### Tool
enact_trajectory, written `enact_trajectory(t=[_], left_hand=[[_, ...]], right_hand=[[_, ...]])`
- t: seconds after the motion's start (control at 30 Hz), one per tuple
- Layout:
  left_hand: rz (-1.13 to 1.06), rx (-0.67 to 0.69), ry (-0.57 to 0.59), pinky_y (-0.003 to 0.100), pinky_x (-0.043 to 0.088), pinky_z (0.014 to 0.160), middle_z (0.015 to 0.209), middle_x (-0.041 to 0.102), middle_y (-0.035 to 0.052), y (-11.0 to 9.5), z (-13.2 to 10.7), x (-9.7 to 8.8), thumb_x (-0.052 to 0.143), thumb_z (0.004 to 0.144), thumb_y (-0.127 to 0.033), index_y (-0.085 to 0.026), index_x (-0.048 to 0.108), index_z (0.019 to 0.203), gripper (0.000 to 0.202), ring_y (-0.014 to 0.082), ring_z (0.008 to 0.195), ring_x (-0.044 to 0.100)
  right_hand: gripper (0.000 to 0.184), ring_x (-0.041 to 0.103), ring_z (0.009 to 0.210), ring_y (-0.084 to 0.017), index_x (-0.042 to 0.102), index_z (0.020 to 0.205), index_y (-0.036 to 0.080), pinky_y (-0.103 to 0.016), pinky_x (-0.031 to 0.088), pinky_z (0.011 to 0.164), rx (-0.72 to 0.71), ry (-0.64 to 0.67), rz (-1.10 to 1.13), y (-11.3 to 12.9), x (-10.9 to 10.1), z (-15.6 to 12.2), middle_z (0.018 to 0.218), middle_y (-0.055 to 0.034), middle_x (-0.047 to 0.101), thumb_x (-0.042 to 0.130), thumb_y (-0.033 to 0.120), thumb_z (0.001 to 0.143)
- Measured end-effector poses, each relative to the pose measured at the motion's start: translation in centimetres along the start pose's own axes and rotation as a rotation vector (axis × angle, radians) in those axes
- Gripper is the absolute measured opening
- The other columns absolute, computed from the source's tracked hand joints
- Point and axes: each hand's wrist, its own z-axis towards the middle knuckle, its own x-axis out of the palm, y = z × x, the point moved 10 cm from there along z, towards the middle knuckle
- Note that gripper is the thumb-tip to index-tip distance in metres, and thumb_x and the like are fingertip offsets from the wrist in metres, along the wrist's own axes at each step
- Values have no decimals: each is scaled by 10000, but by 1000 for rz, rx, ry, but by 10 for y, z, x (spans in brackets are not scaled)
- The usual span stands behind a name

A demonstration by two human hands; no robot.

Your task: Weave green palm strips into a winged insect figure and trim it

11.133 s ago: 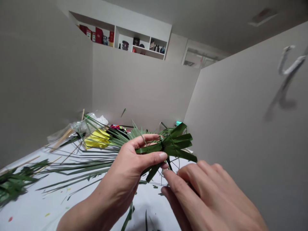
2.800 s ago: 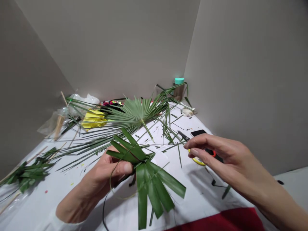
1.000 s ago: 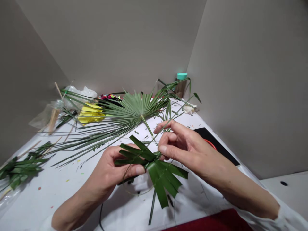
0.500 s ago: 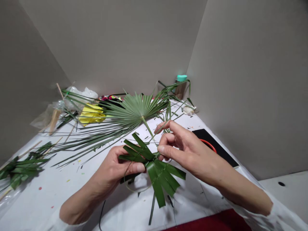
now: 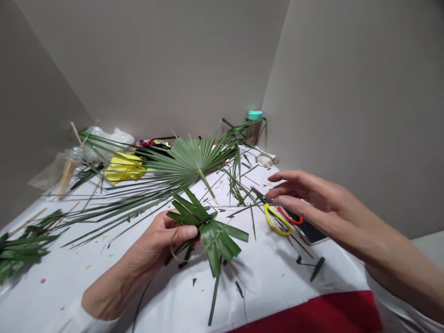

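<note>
A bundle of folded green palm-leaf strips is pinched between the thumb and fingers of my left hand, its blades fanned out to both sides. A thin strand loops beside my left thumb. Just above and beside a pair of scissors with yellow and red handles, my right hand hovers with fingers apart and nothing in it. The scissors lie on the white table with their blades pointing away. Part of the red handle sits close under my right fingers.
A large fan palm leaf spreads across the table's back. Cut leaf bundles lie at left, near a yellow crumpled piece and plastic bags. A dark flat device lies right; a teal-lidded bottle stands behind.
My right hand has left the leaf bundle and moved right, over the scissors, its fingers opening. The left hand keeps the bundle, now slightly farther left in view.
</note>
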Motion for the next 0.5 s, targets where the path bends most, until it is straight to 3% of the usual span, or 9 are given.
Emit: enact_trajectory(t=[0.13,0.23,0.37,0.5], left_hand=[[47,-37,36,332,604,677,869,714,-1,8,3,-8,719,968,-308,-150,704,956,159,162,731,691],[67,-62,37,366,622,726,978,734,27,10,5,-12,708,974,-330,-151,709,1036,190,192,818,716],[66,-78,34,380,630,744,1054,739,45,13,7,-13,702,978,-340,-154,704,1106,225,208,862,725],[51,-73,35,368,628,725,1035,736,38,15,6,-13,704,977,-341,-152,705,1091,221,205,845,722]], right_hand=[[438,749,1039,-238,664,1202,292,-353,572,864,32,-149,-178,-26,-36,-22,1119,-41,787,616,638,938],[390,748,958,-226,667,1188,244,-384,580,820,43,-182,-339,-44,-42,-33,1047,-53,783,561,564,992],[304,716,904,-178,668,1192,179,-398,604,839,37,-106,-537,-77,-15,-33,1057,-48,734,579,429,1045],[332,672,1144,-242,643,1283,190,-487,577,982,-1,-61,-762,-103,20,-19,1288,-89,675,665,362,1000]])
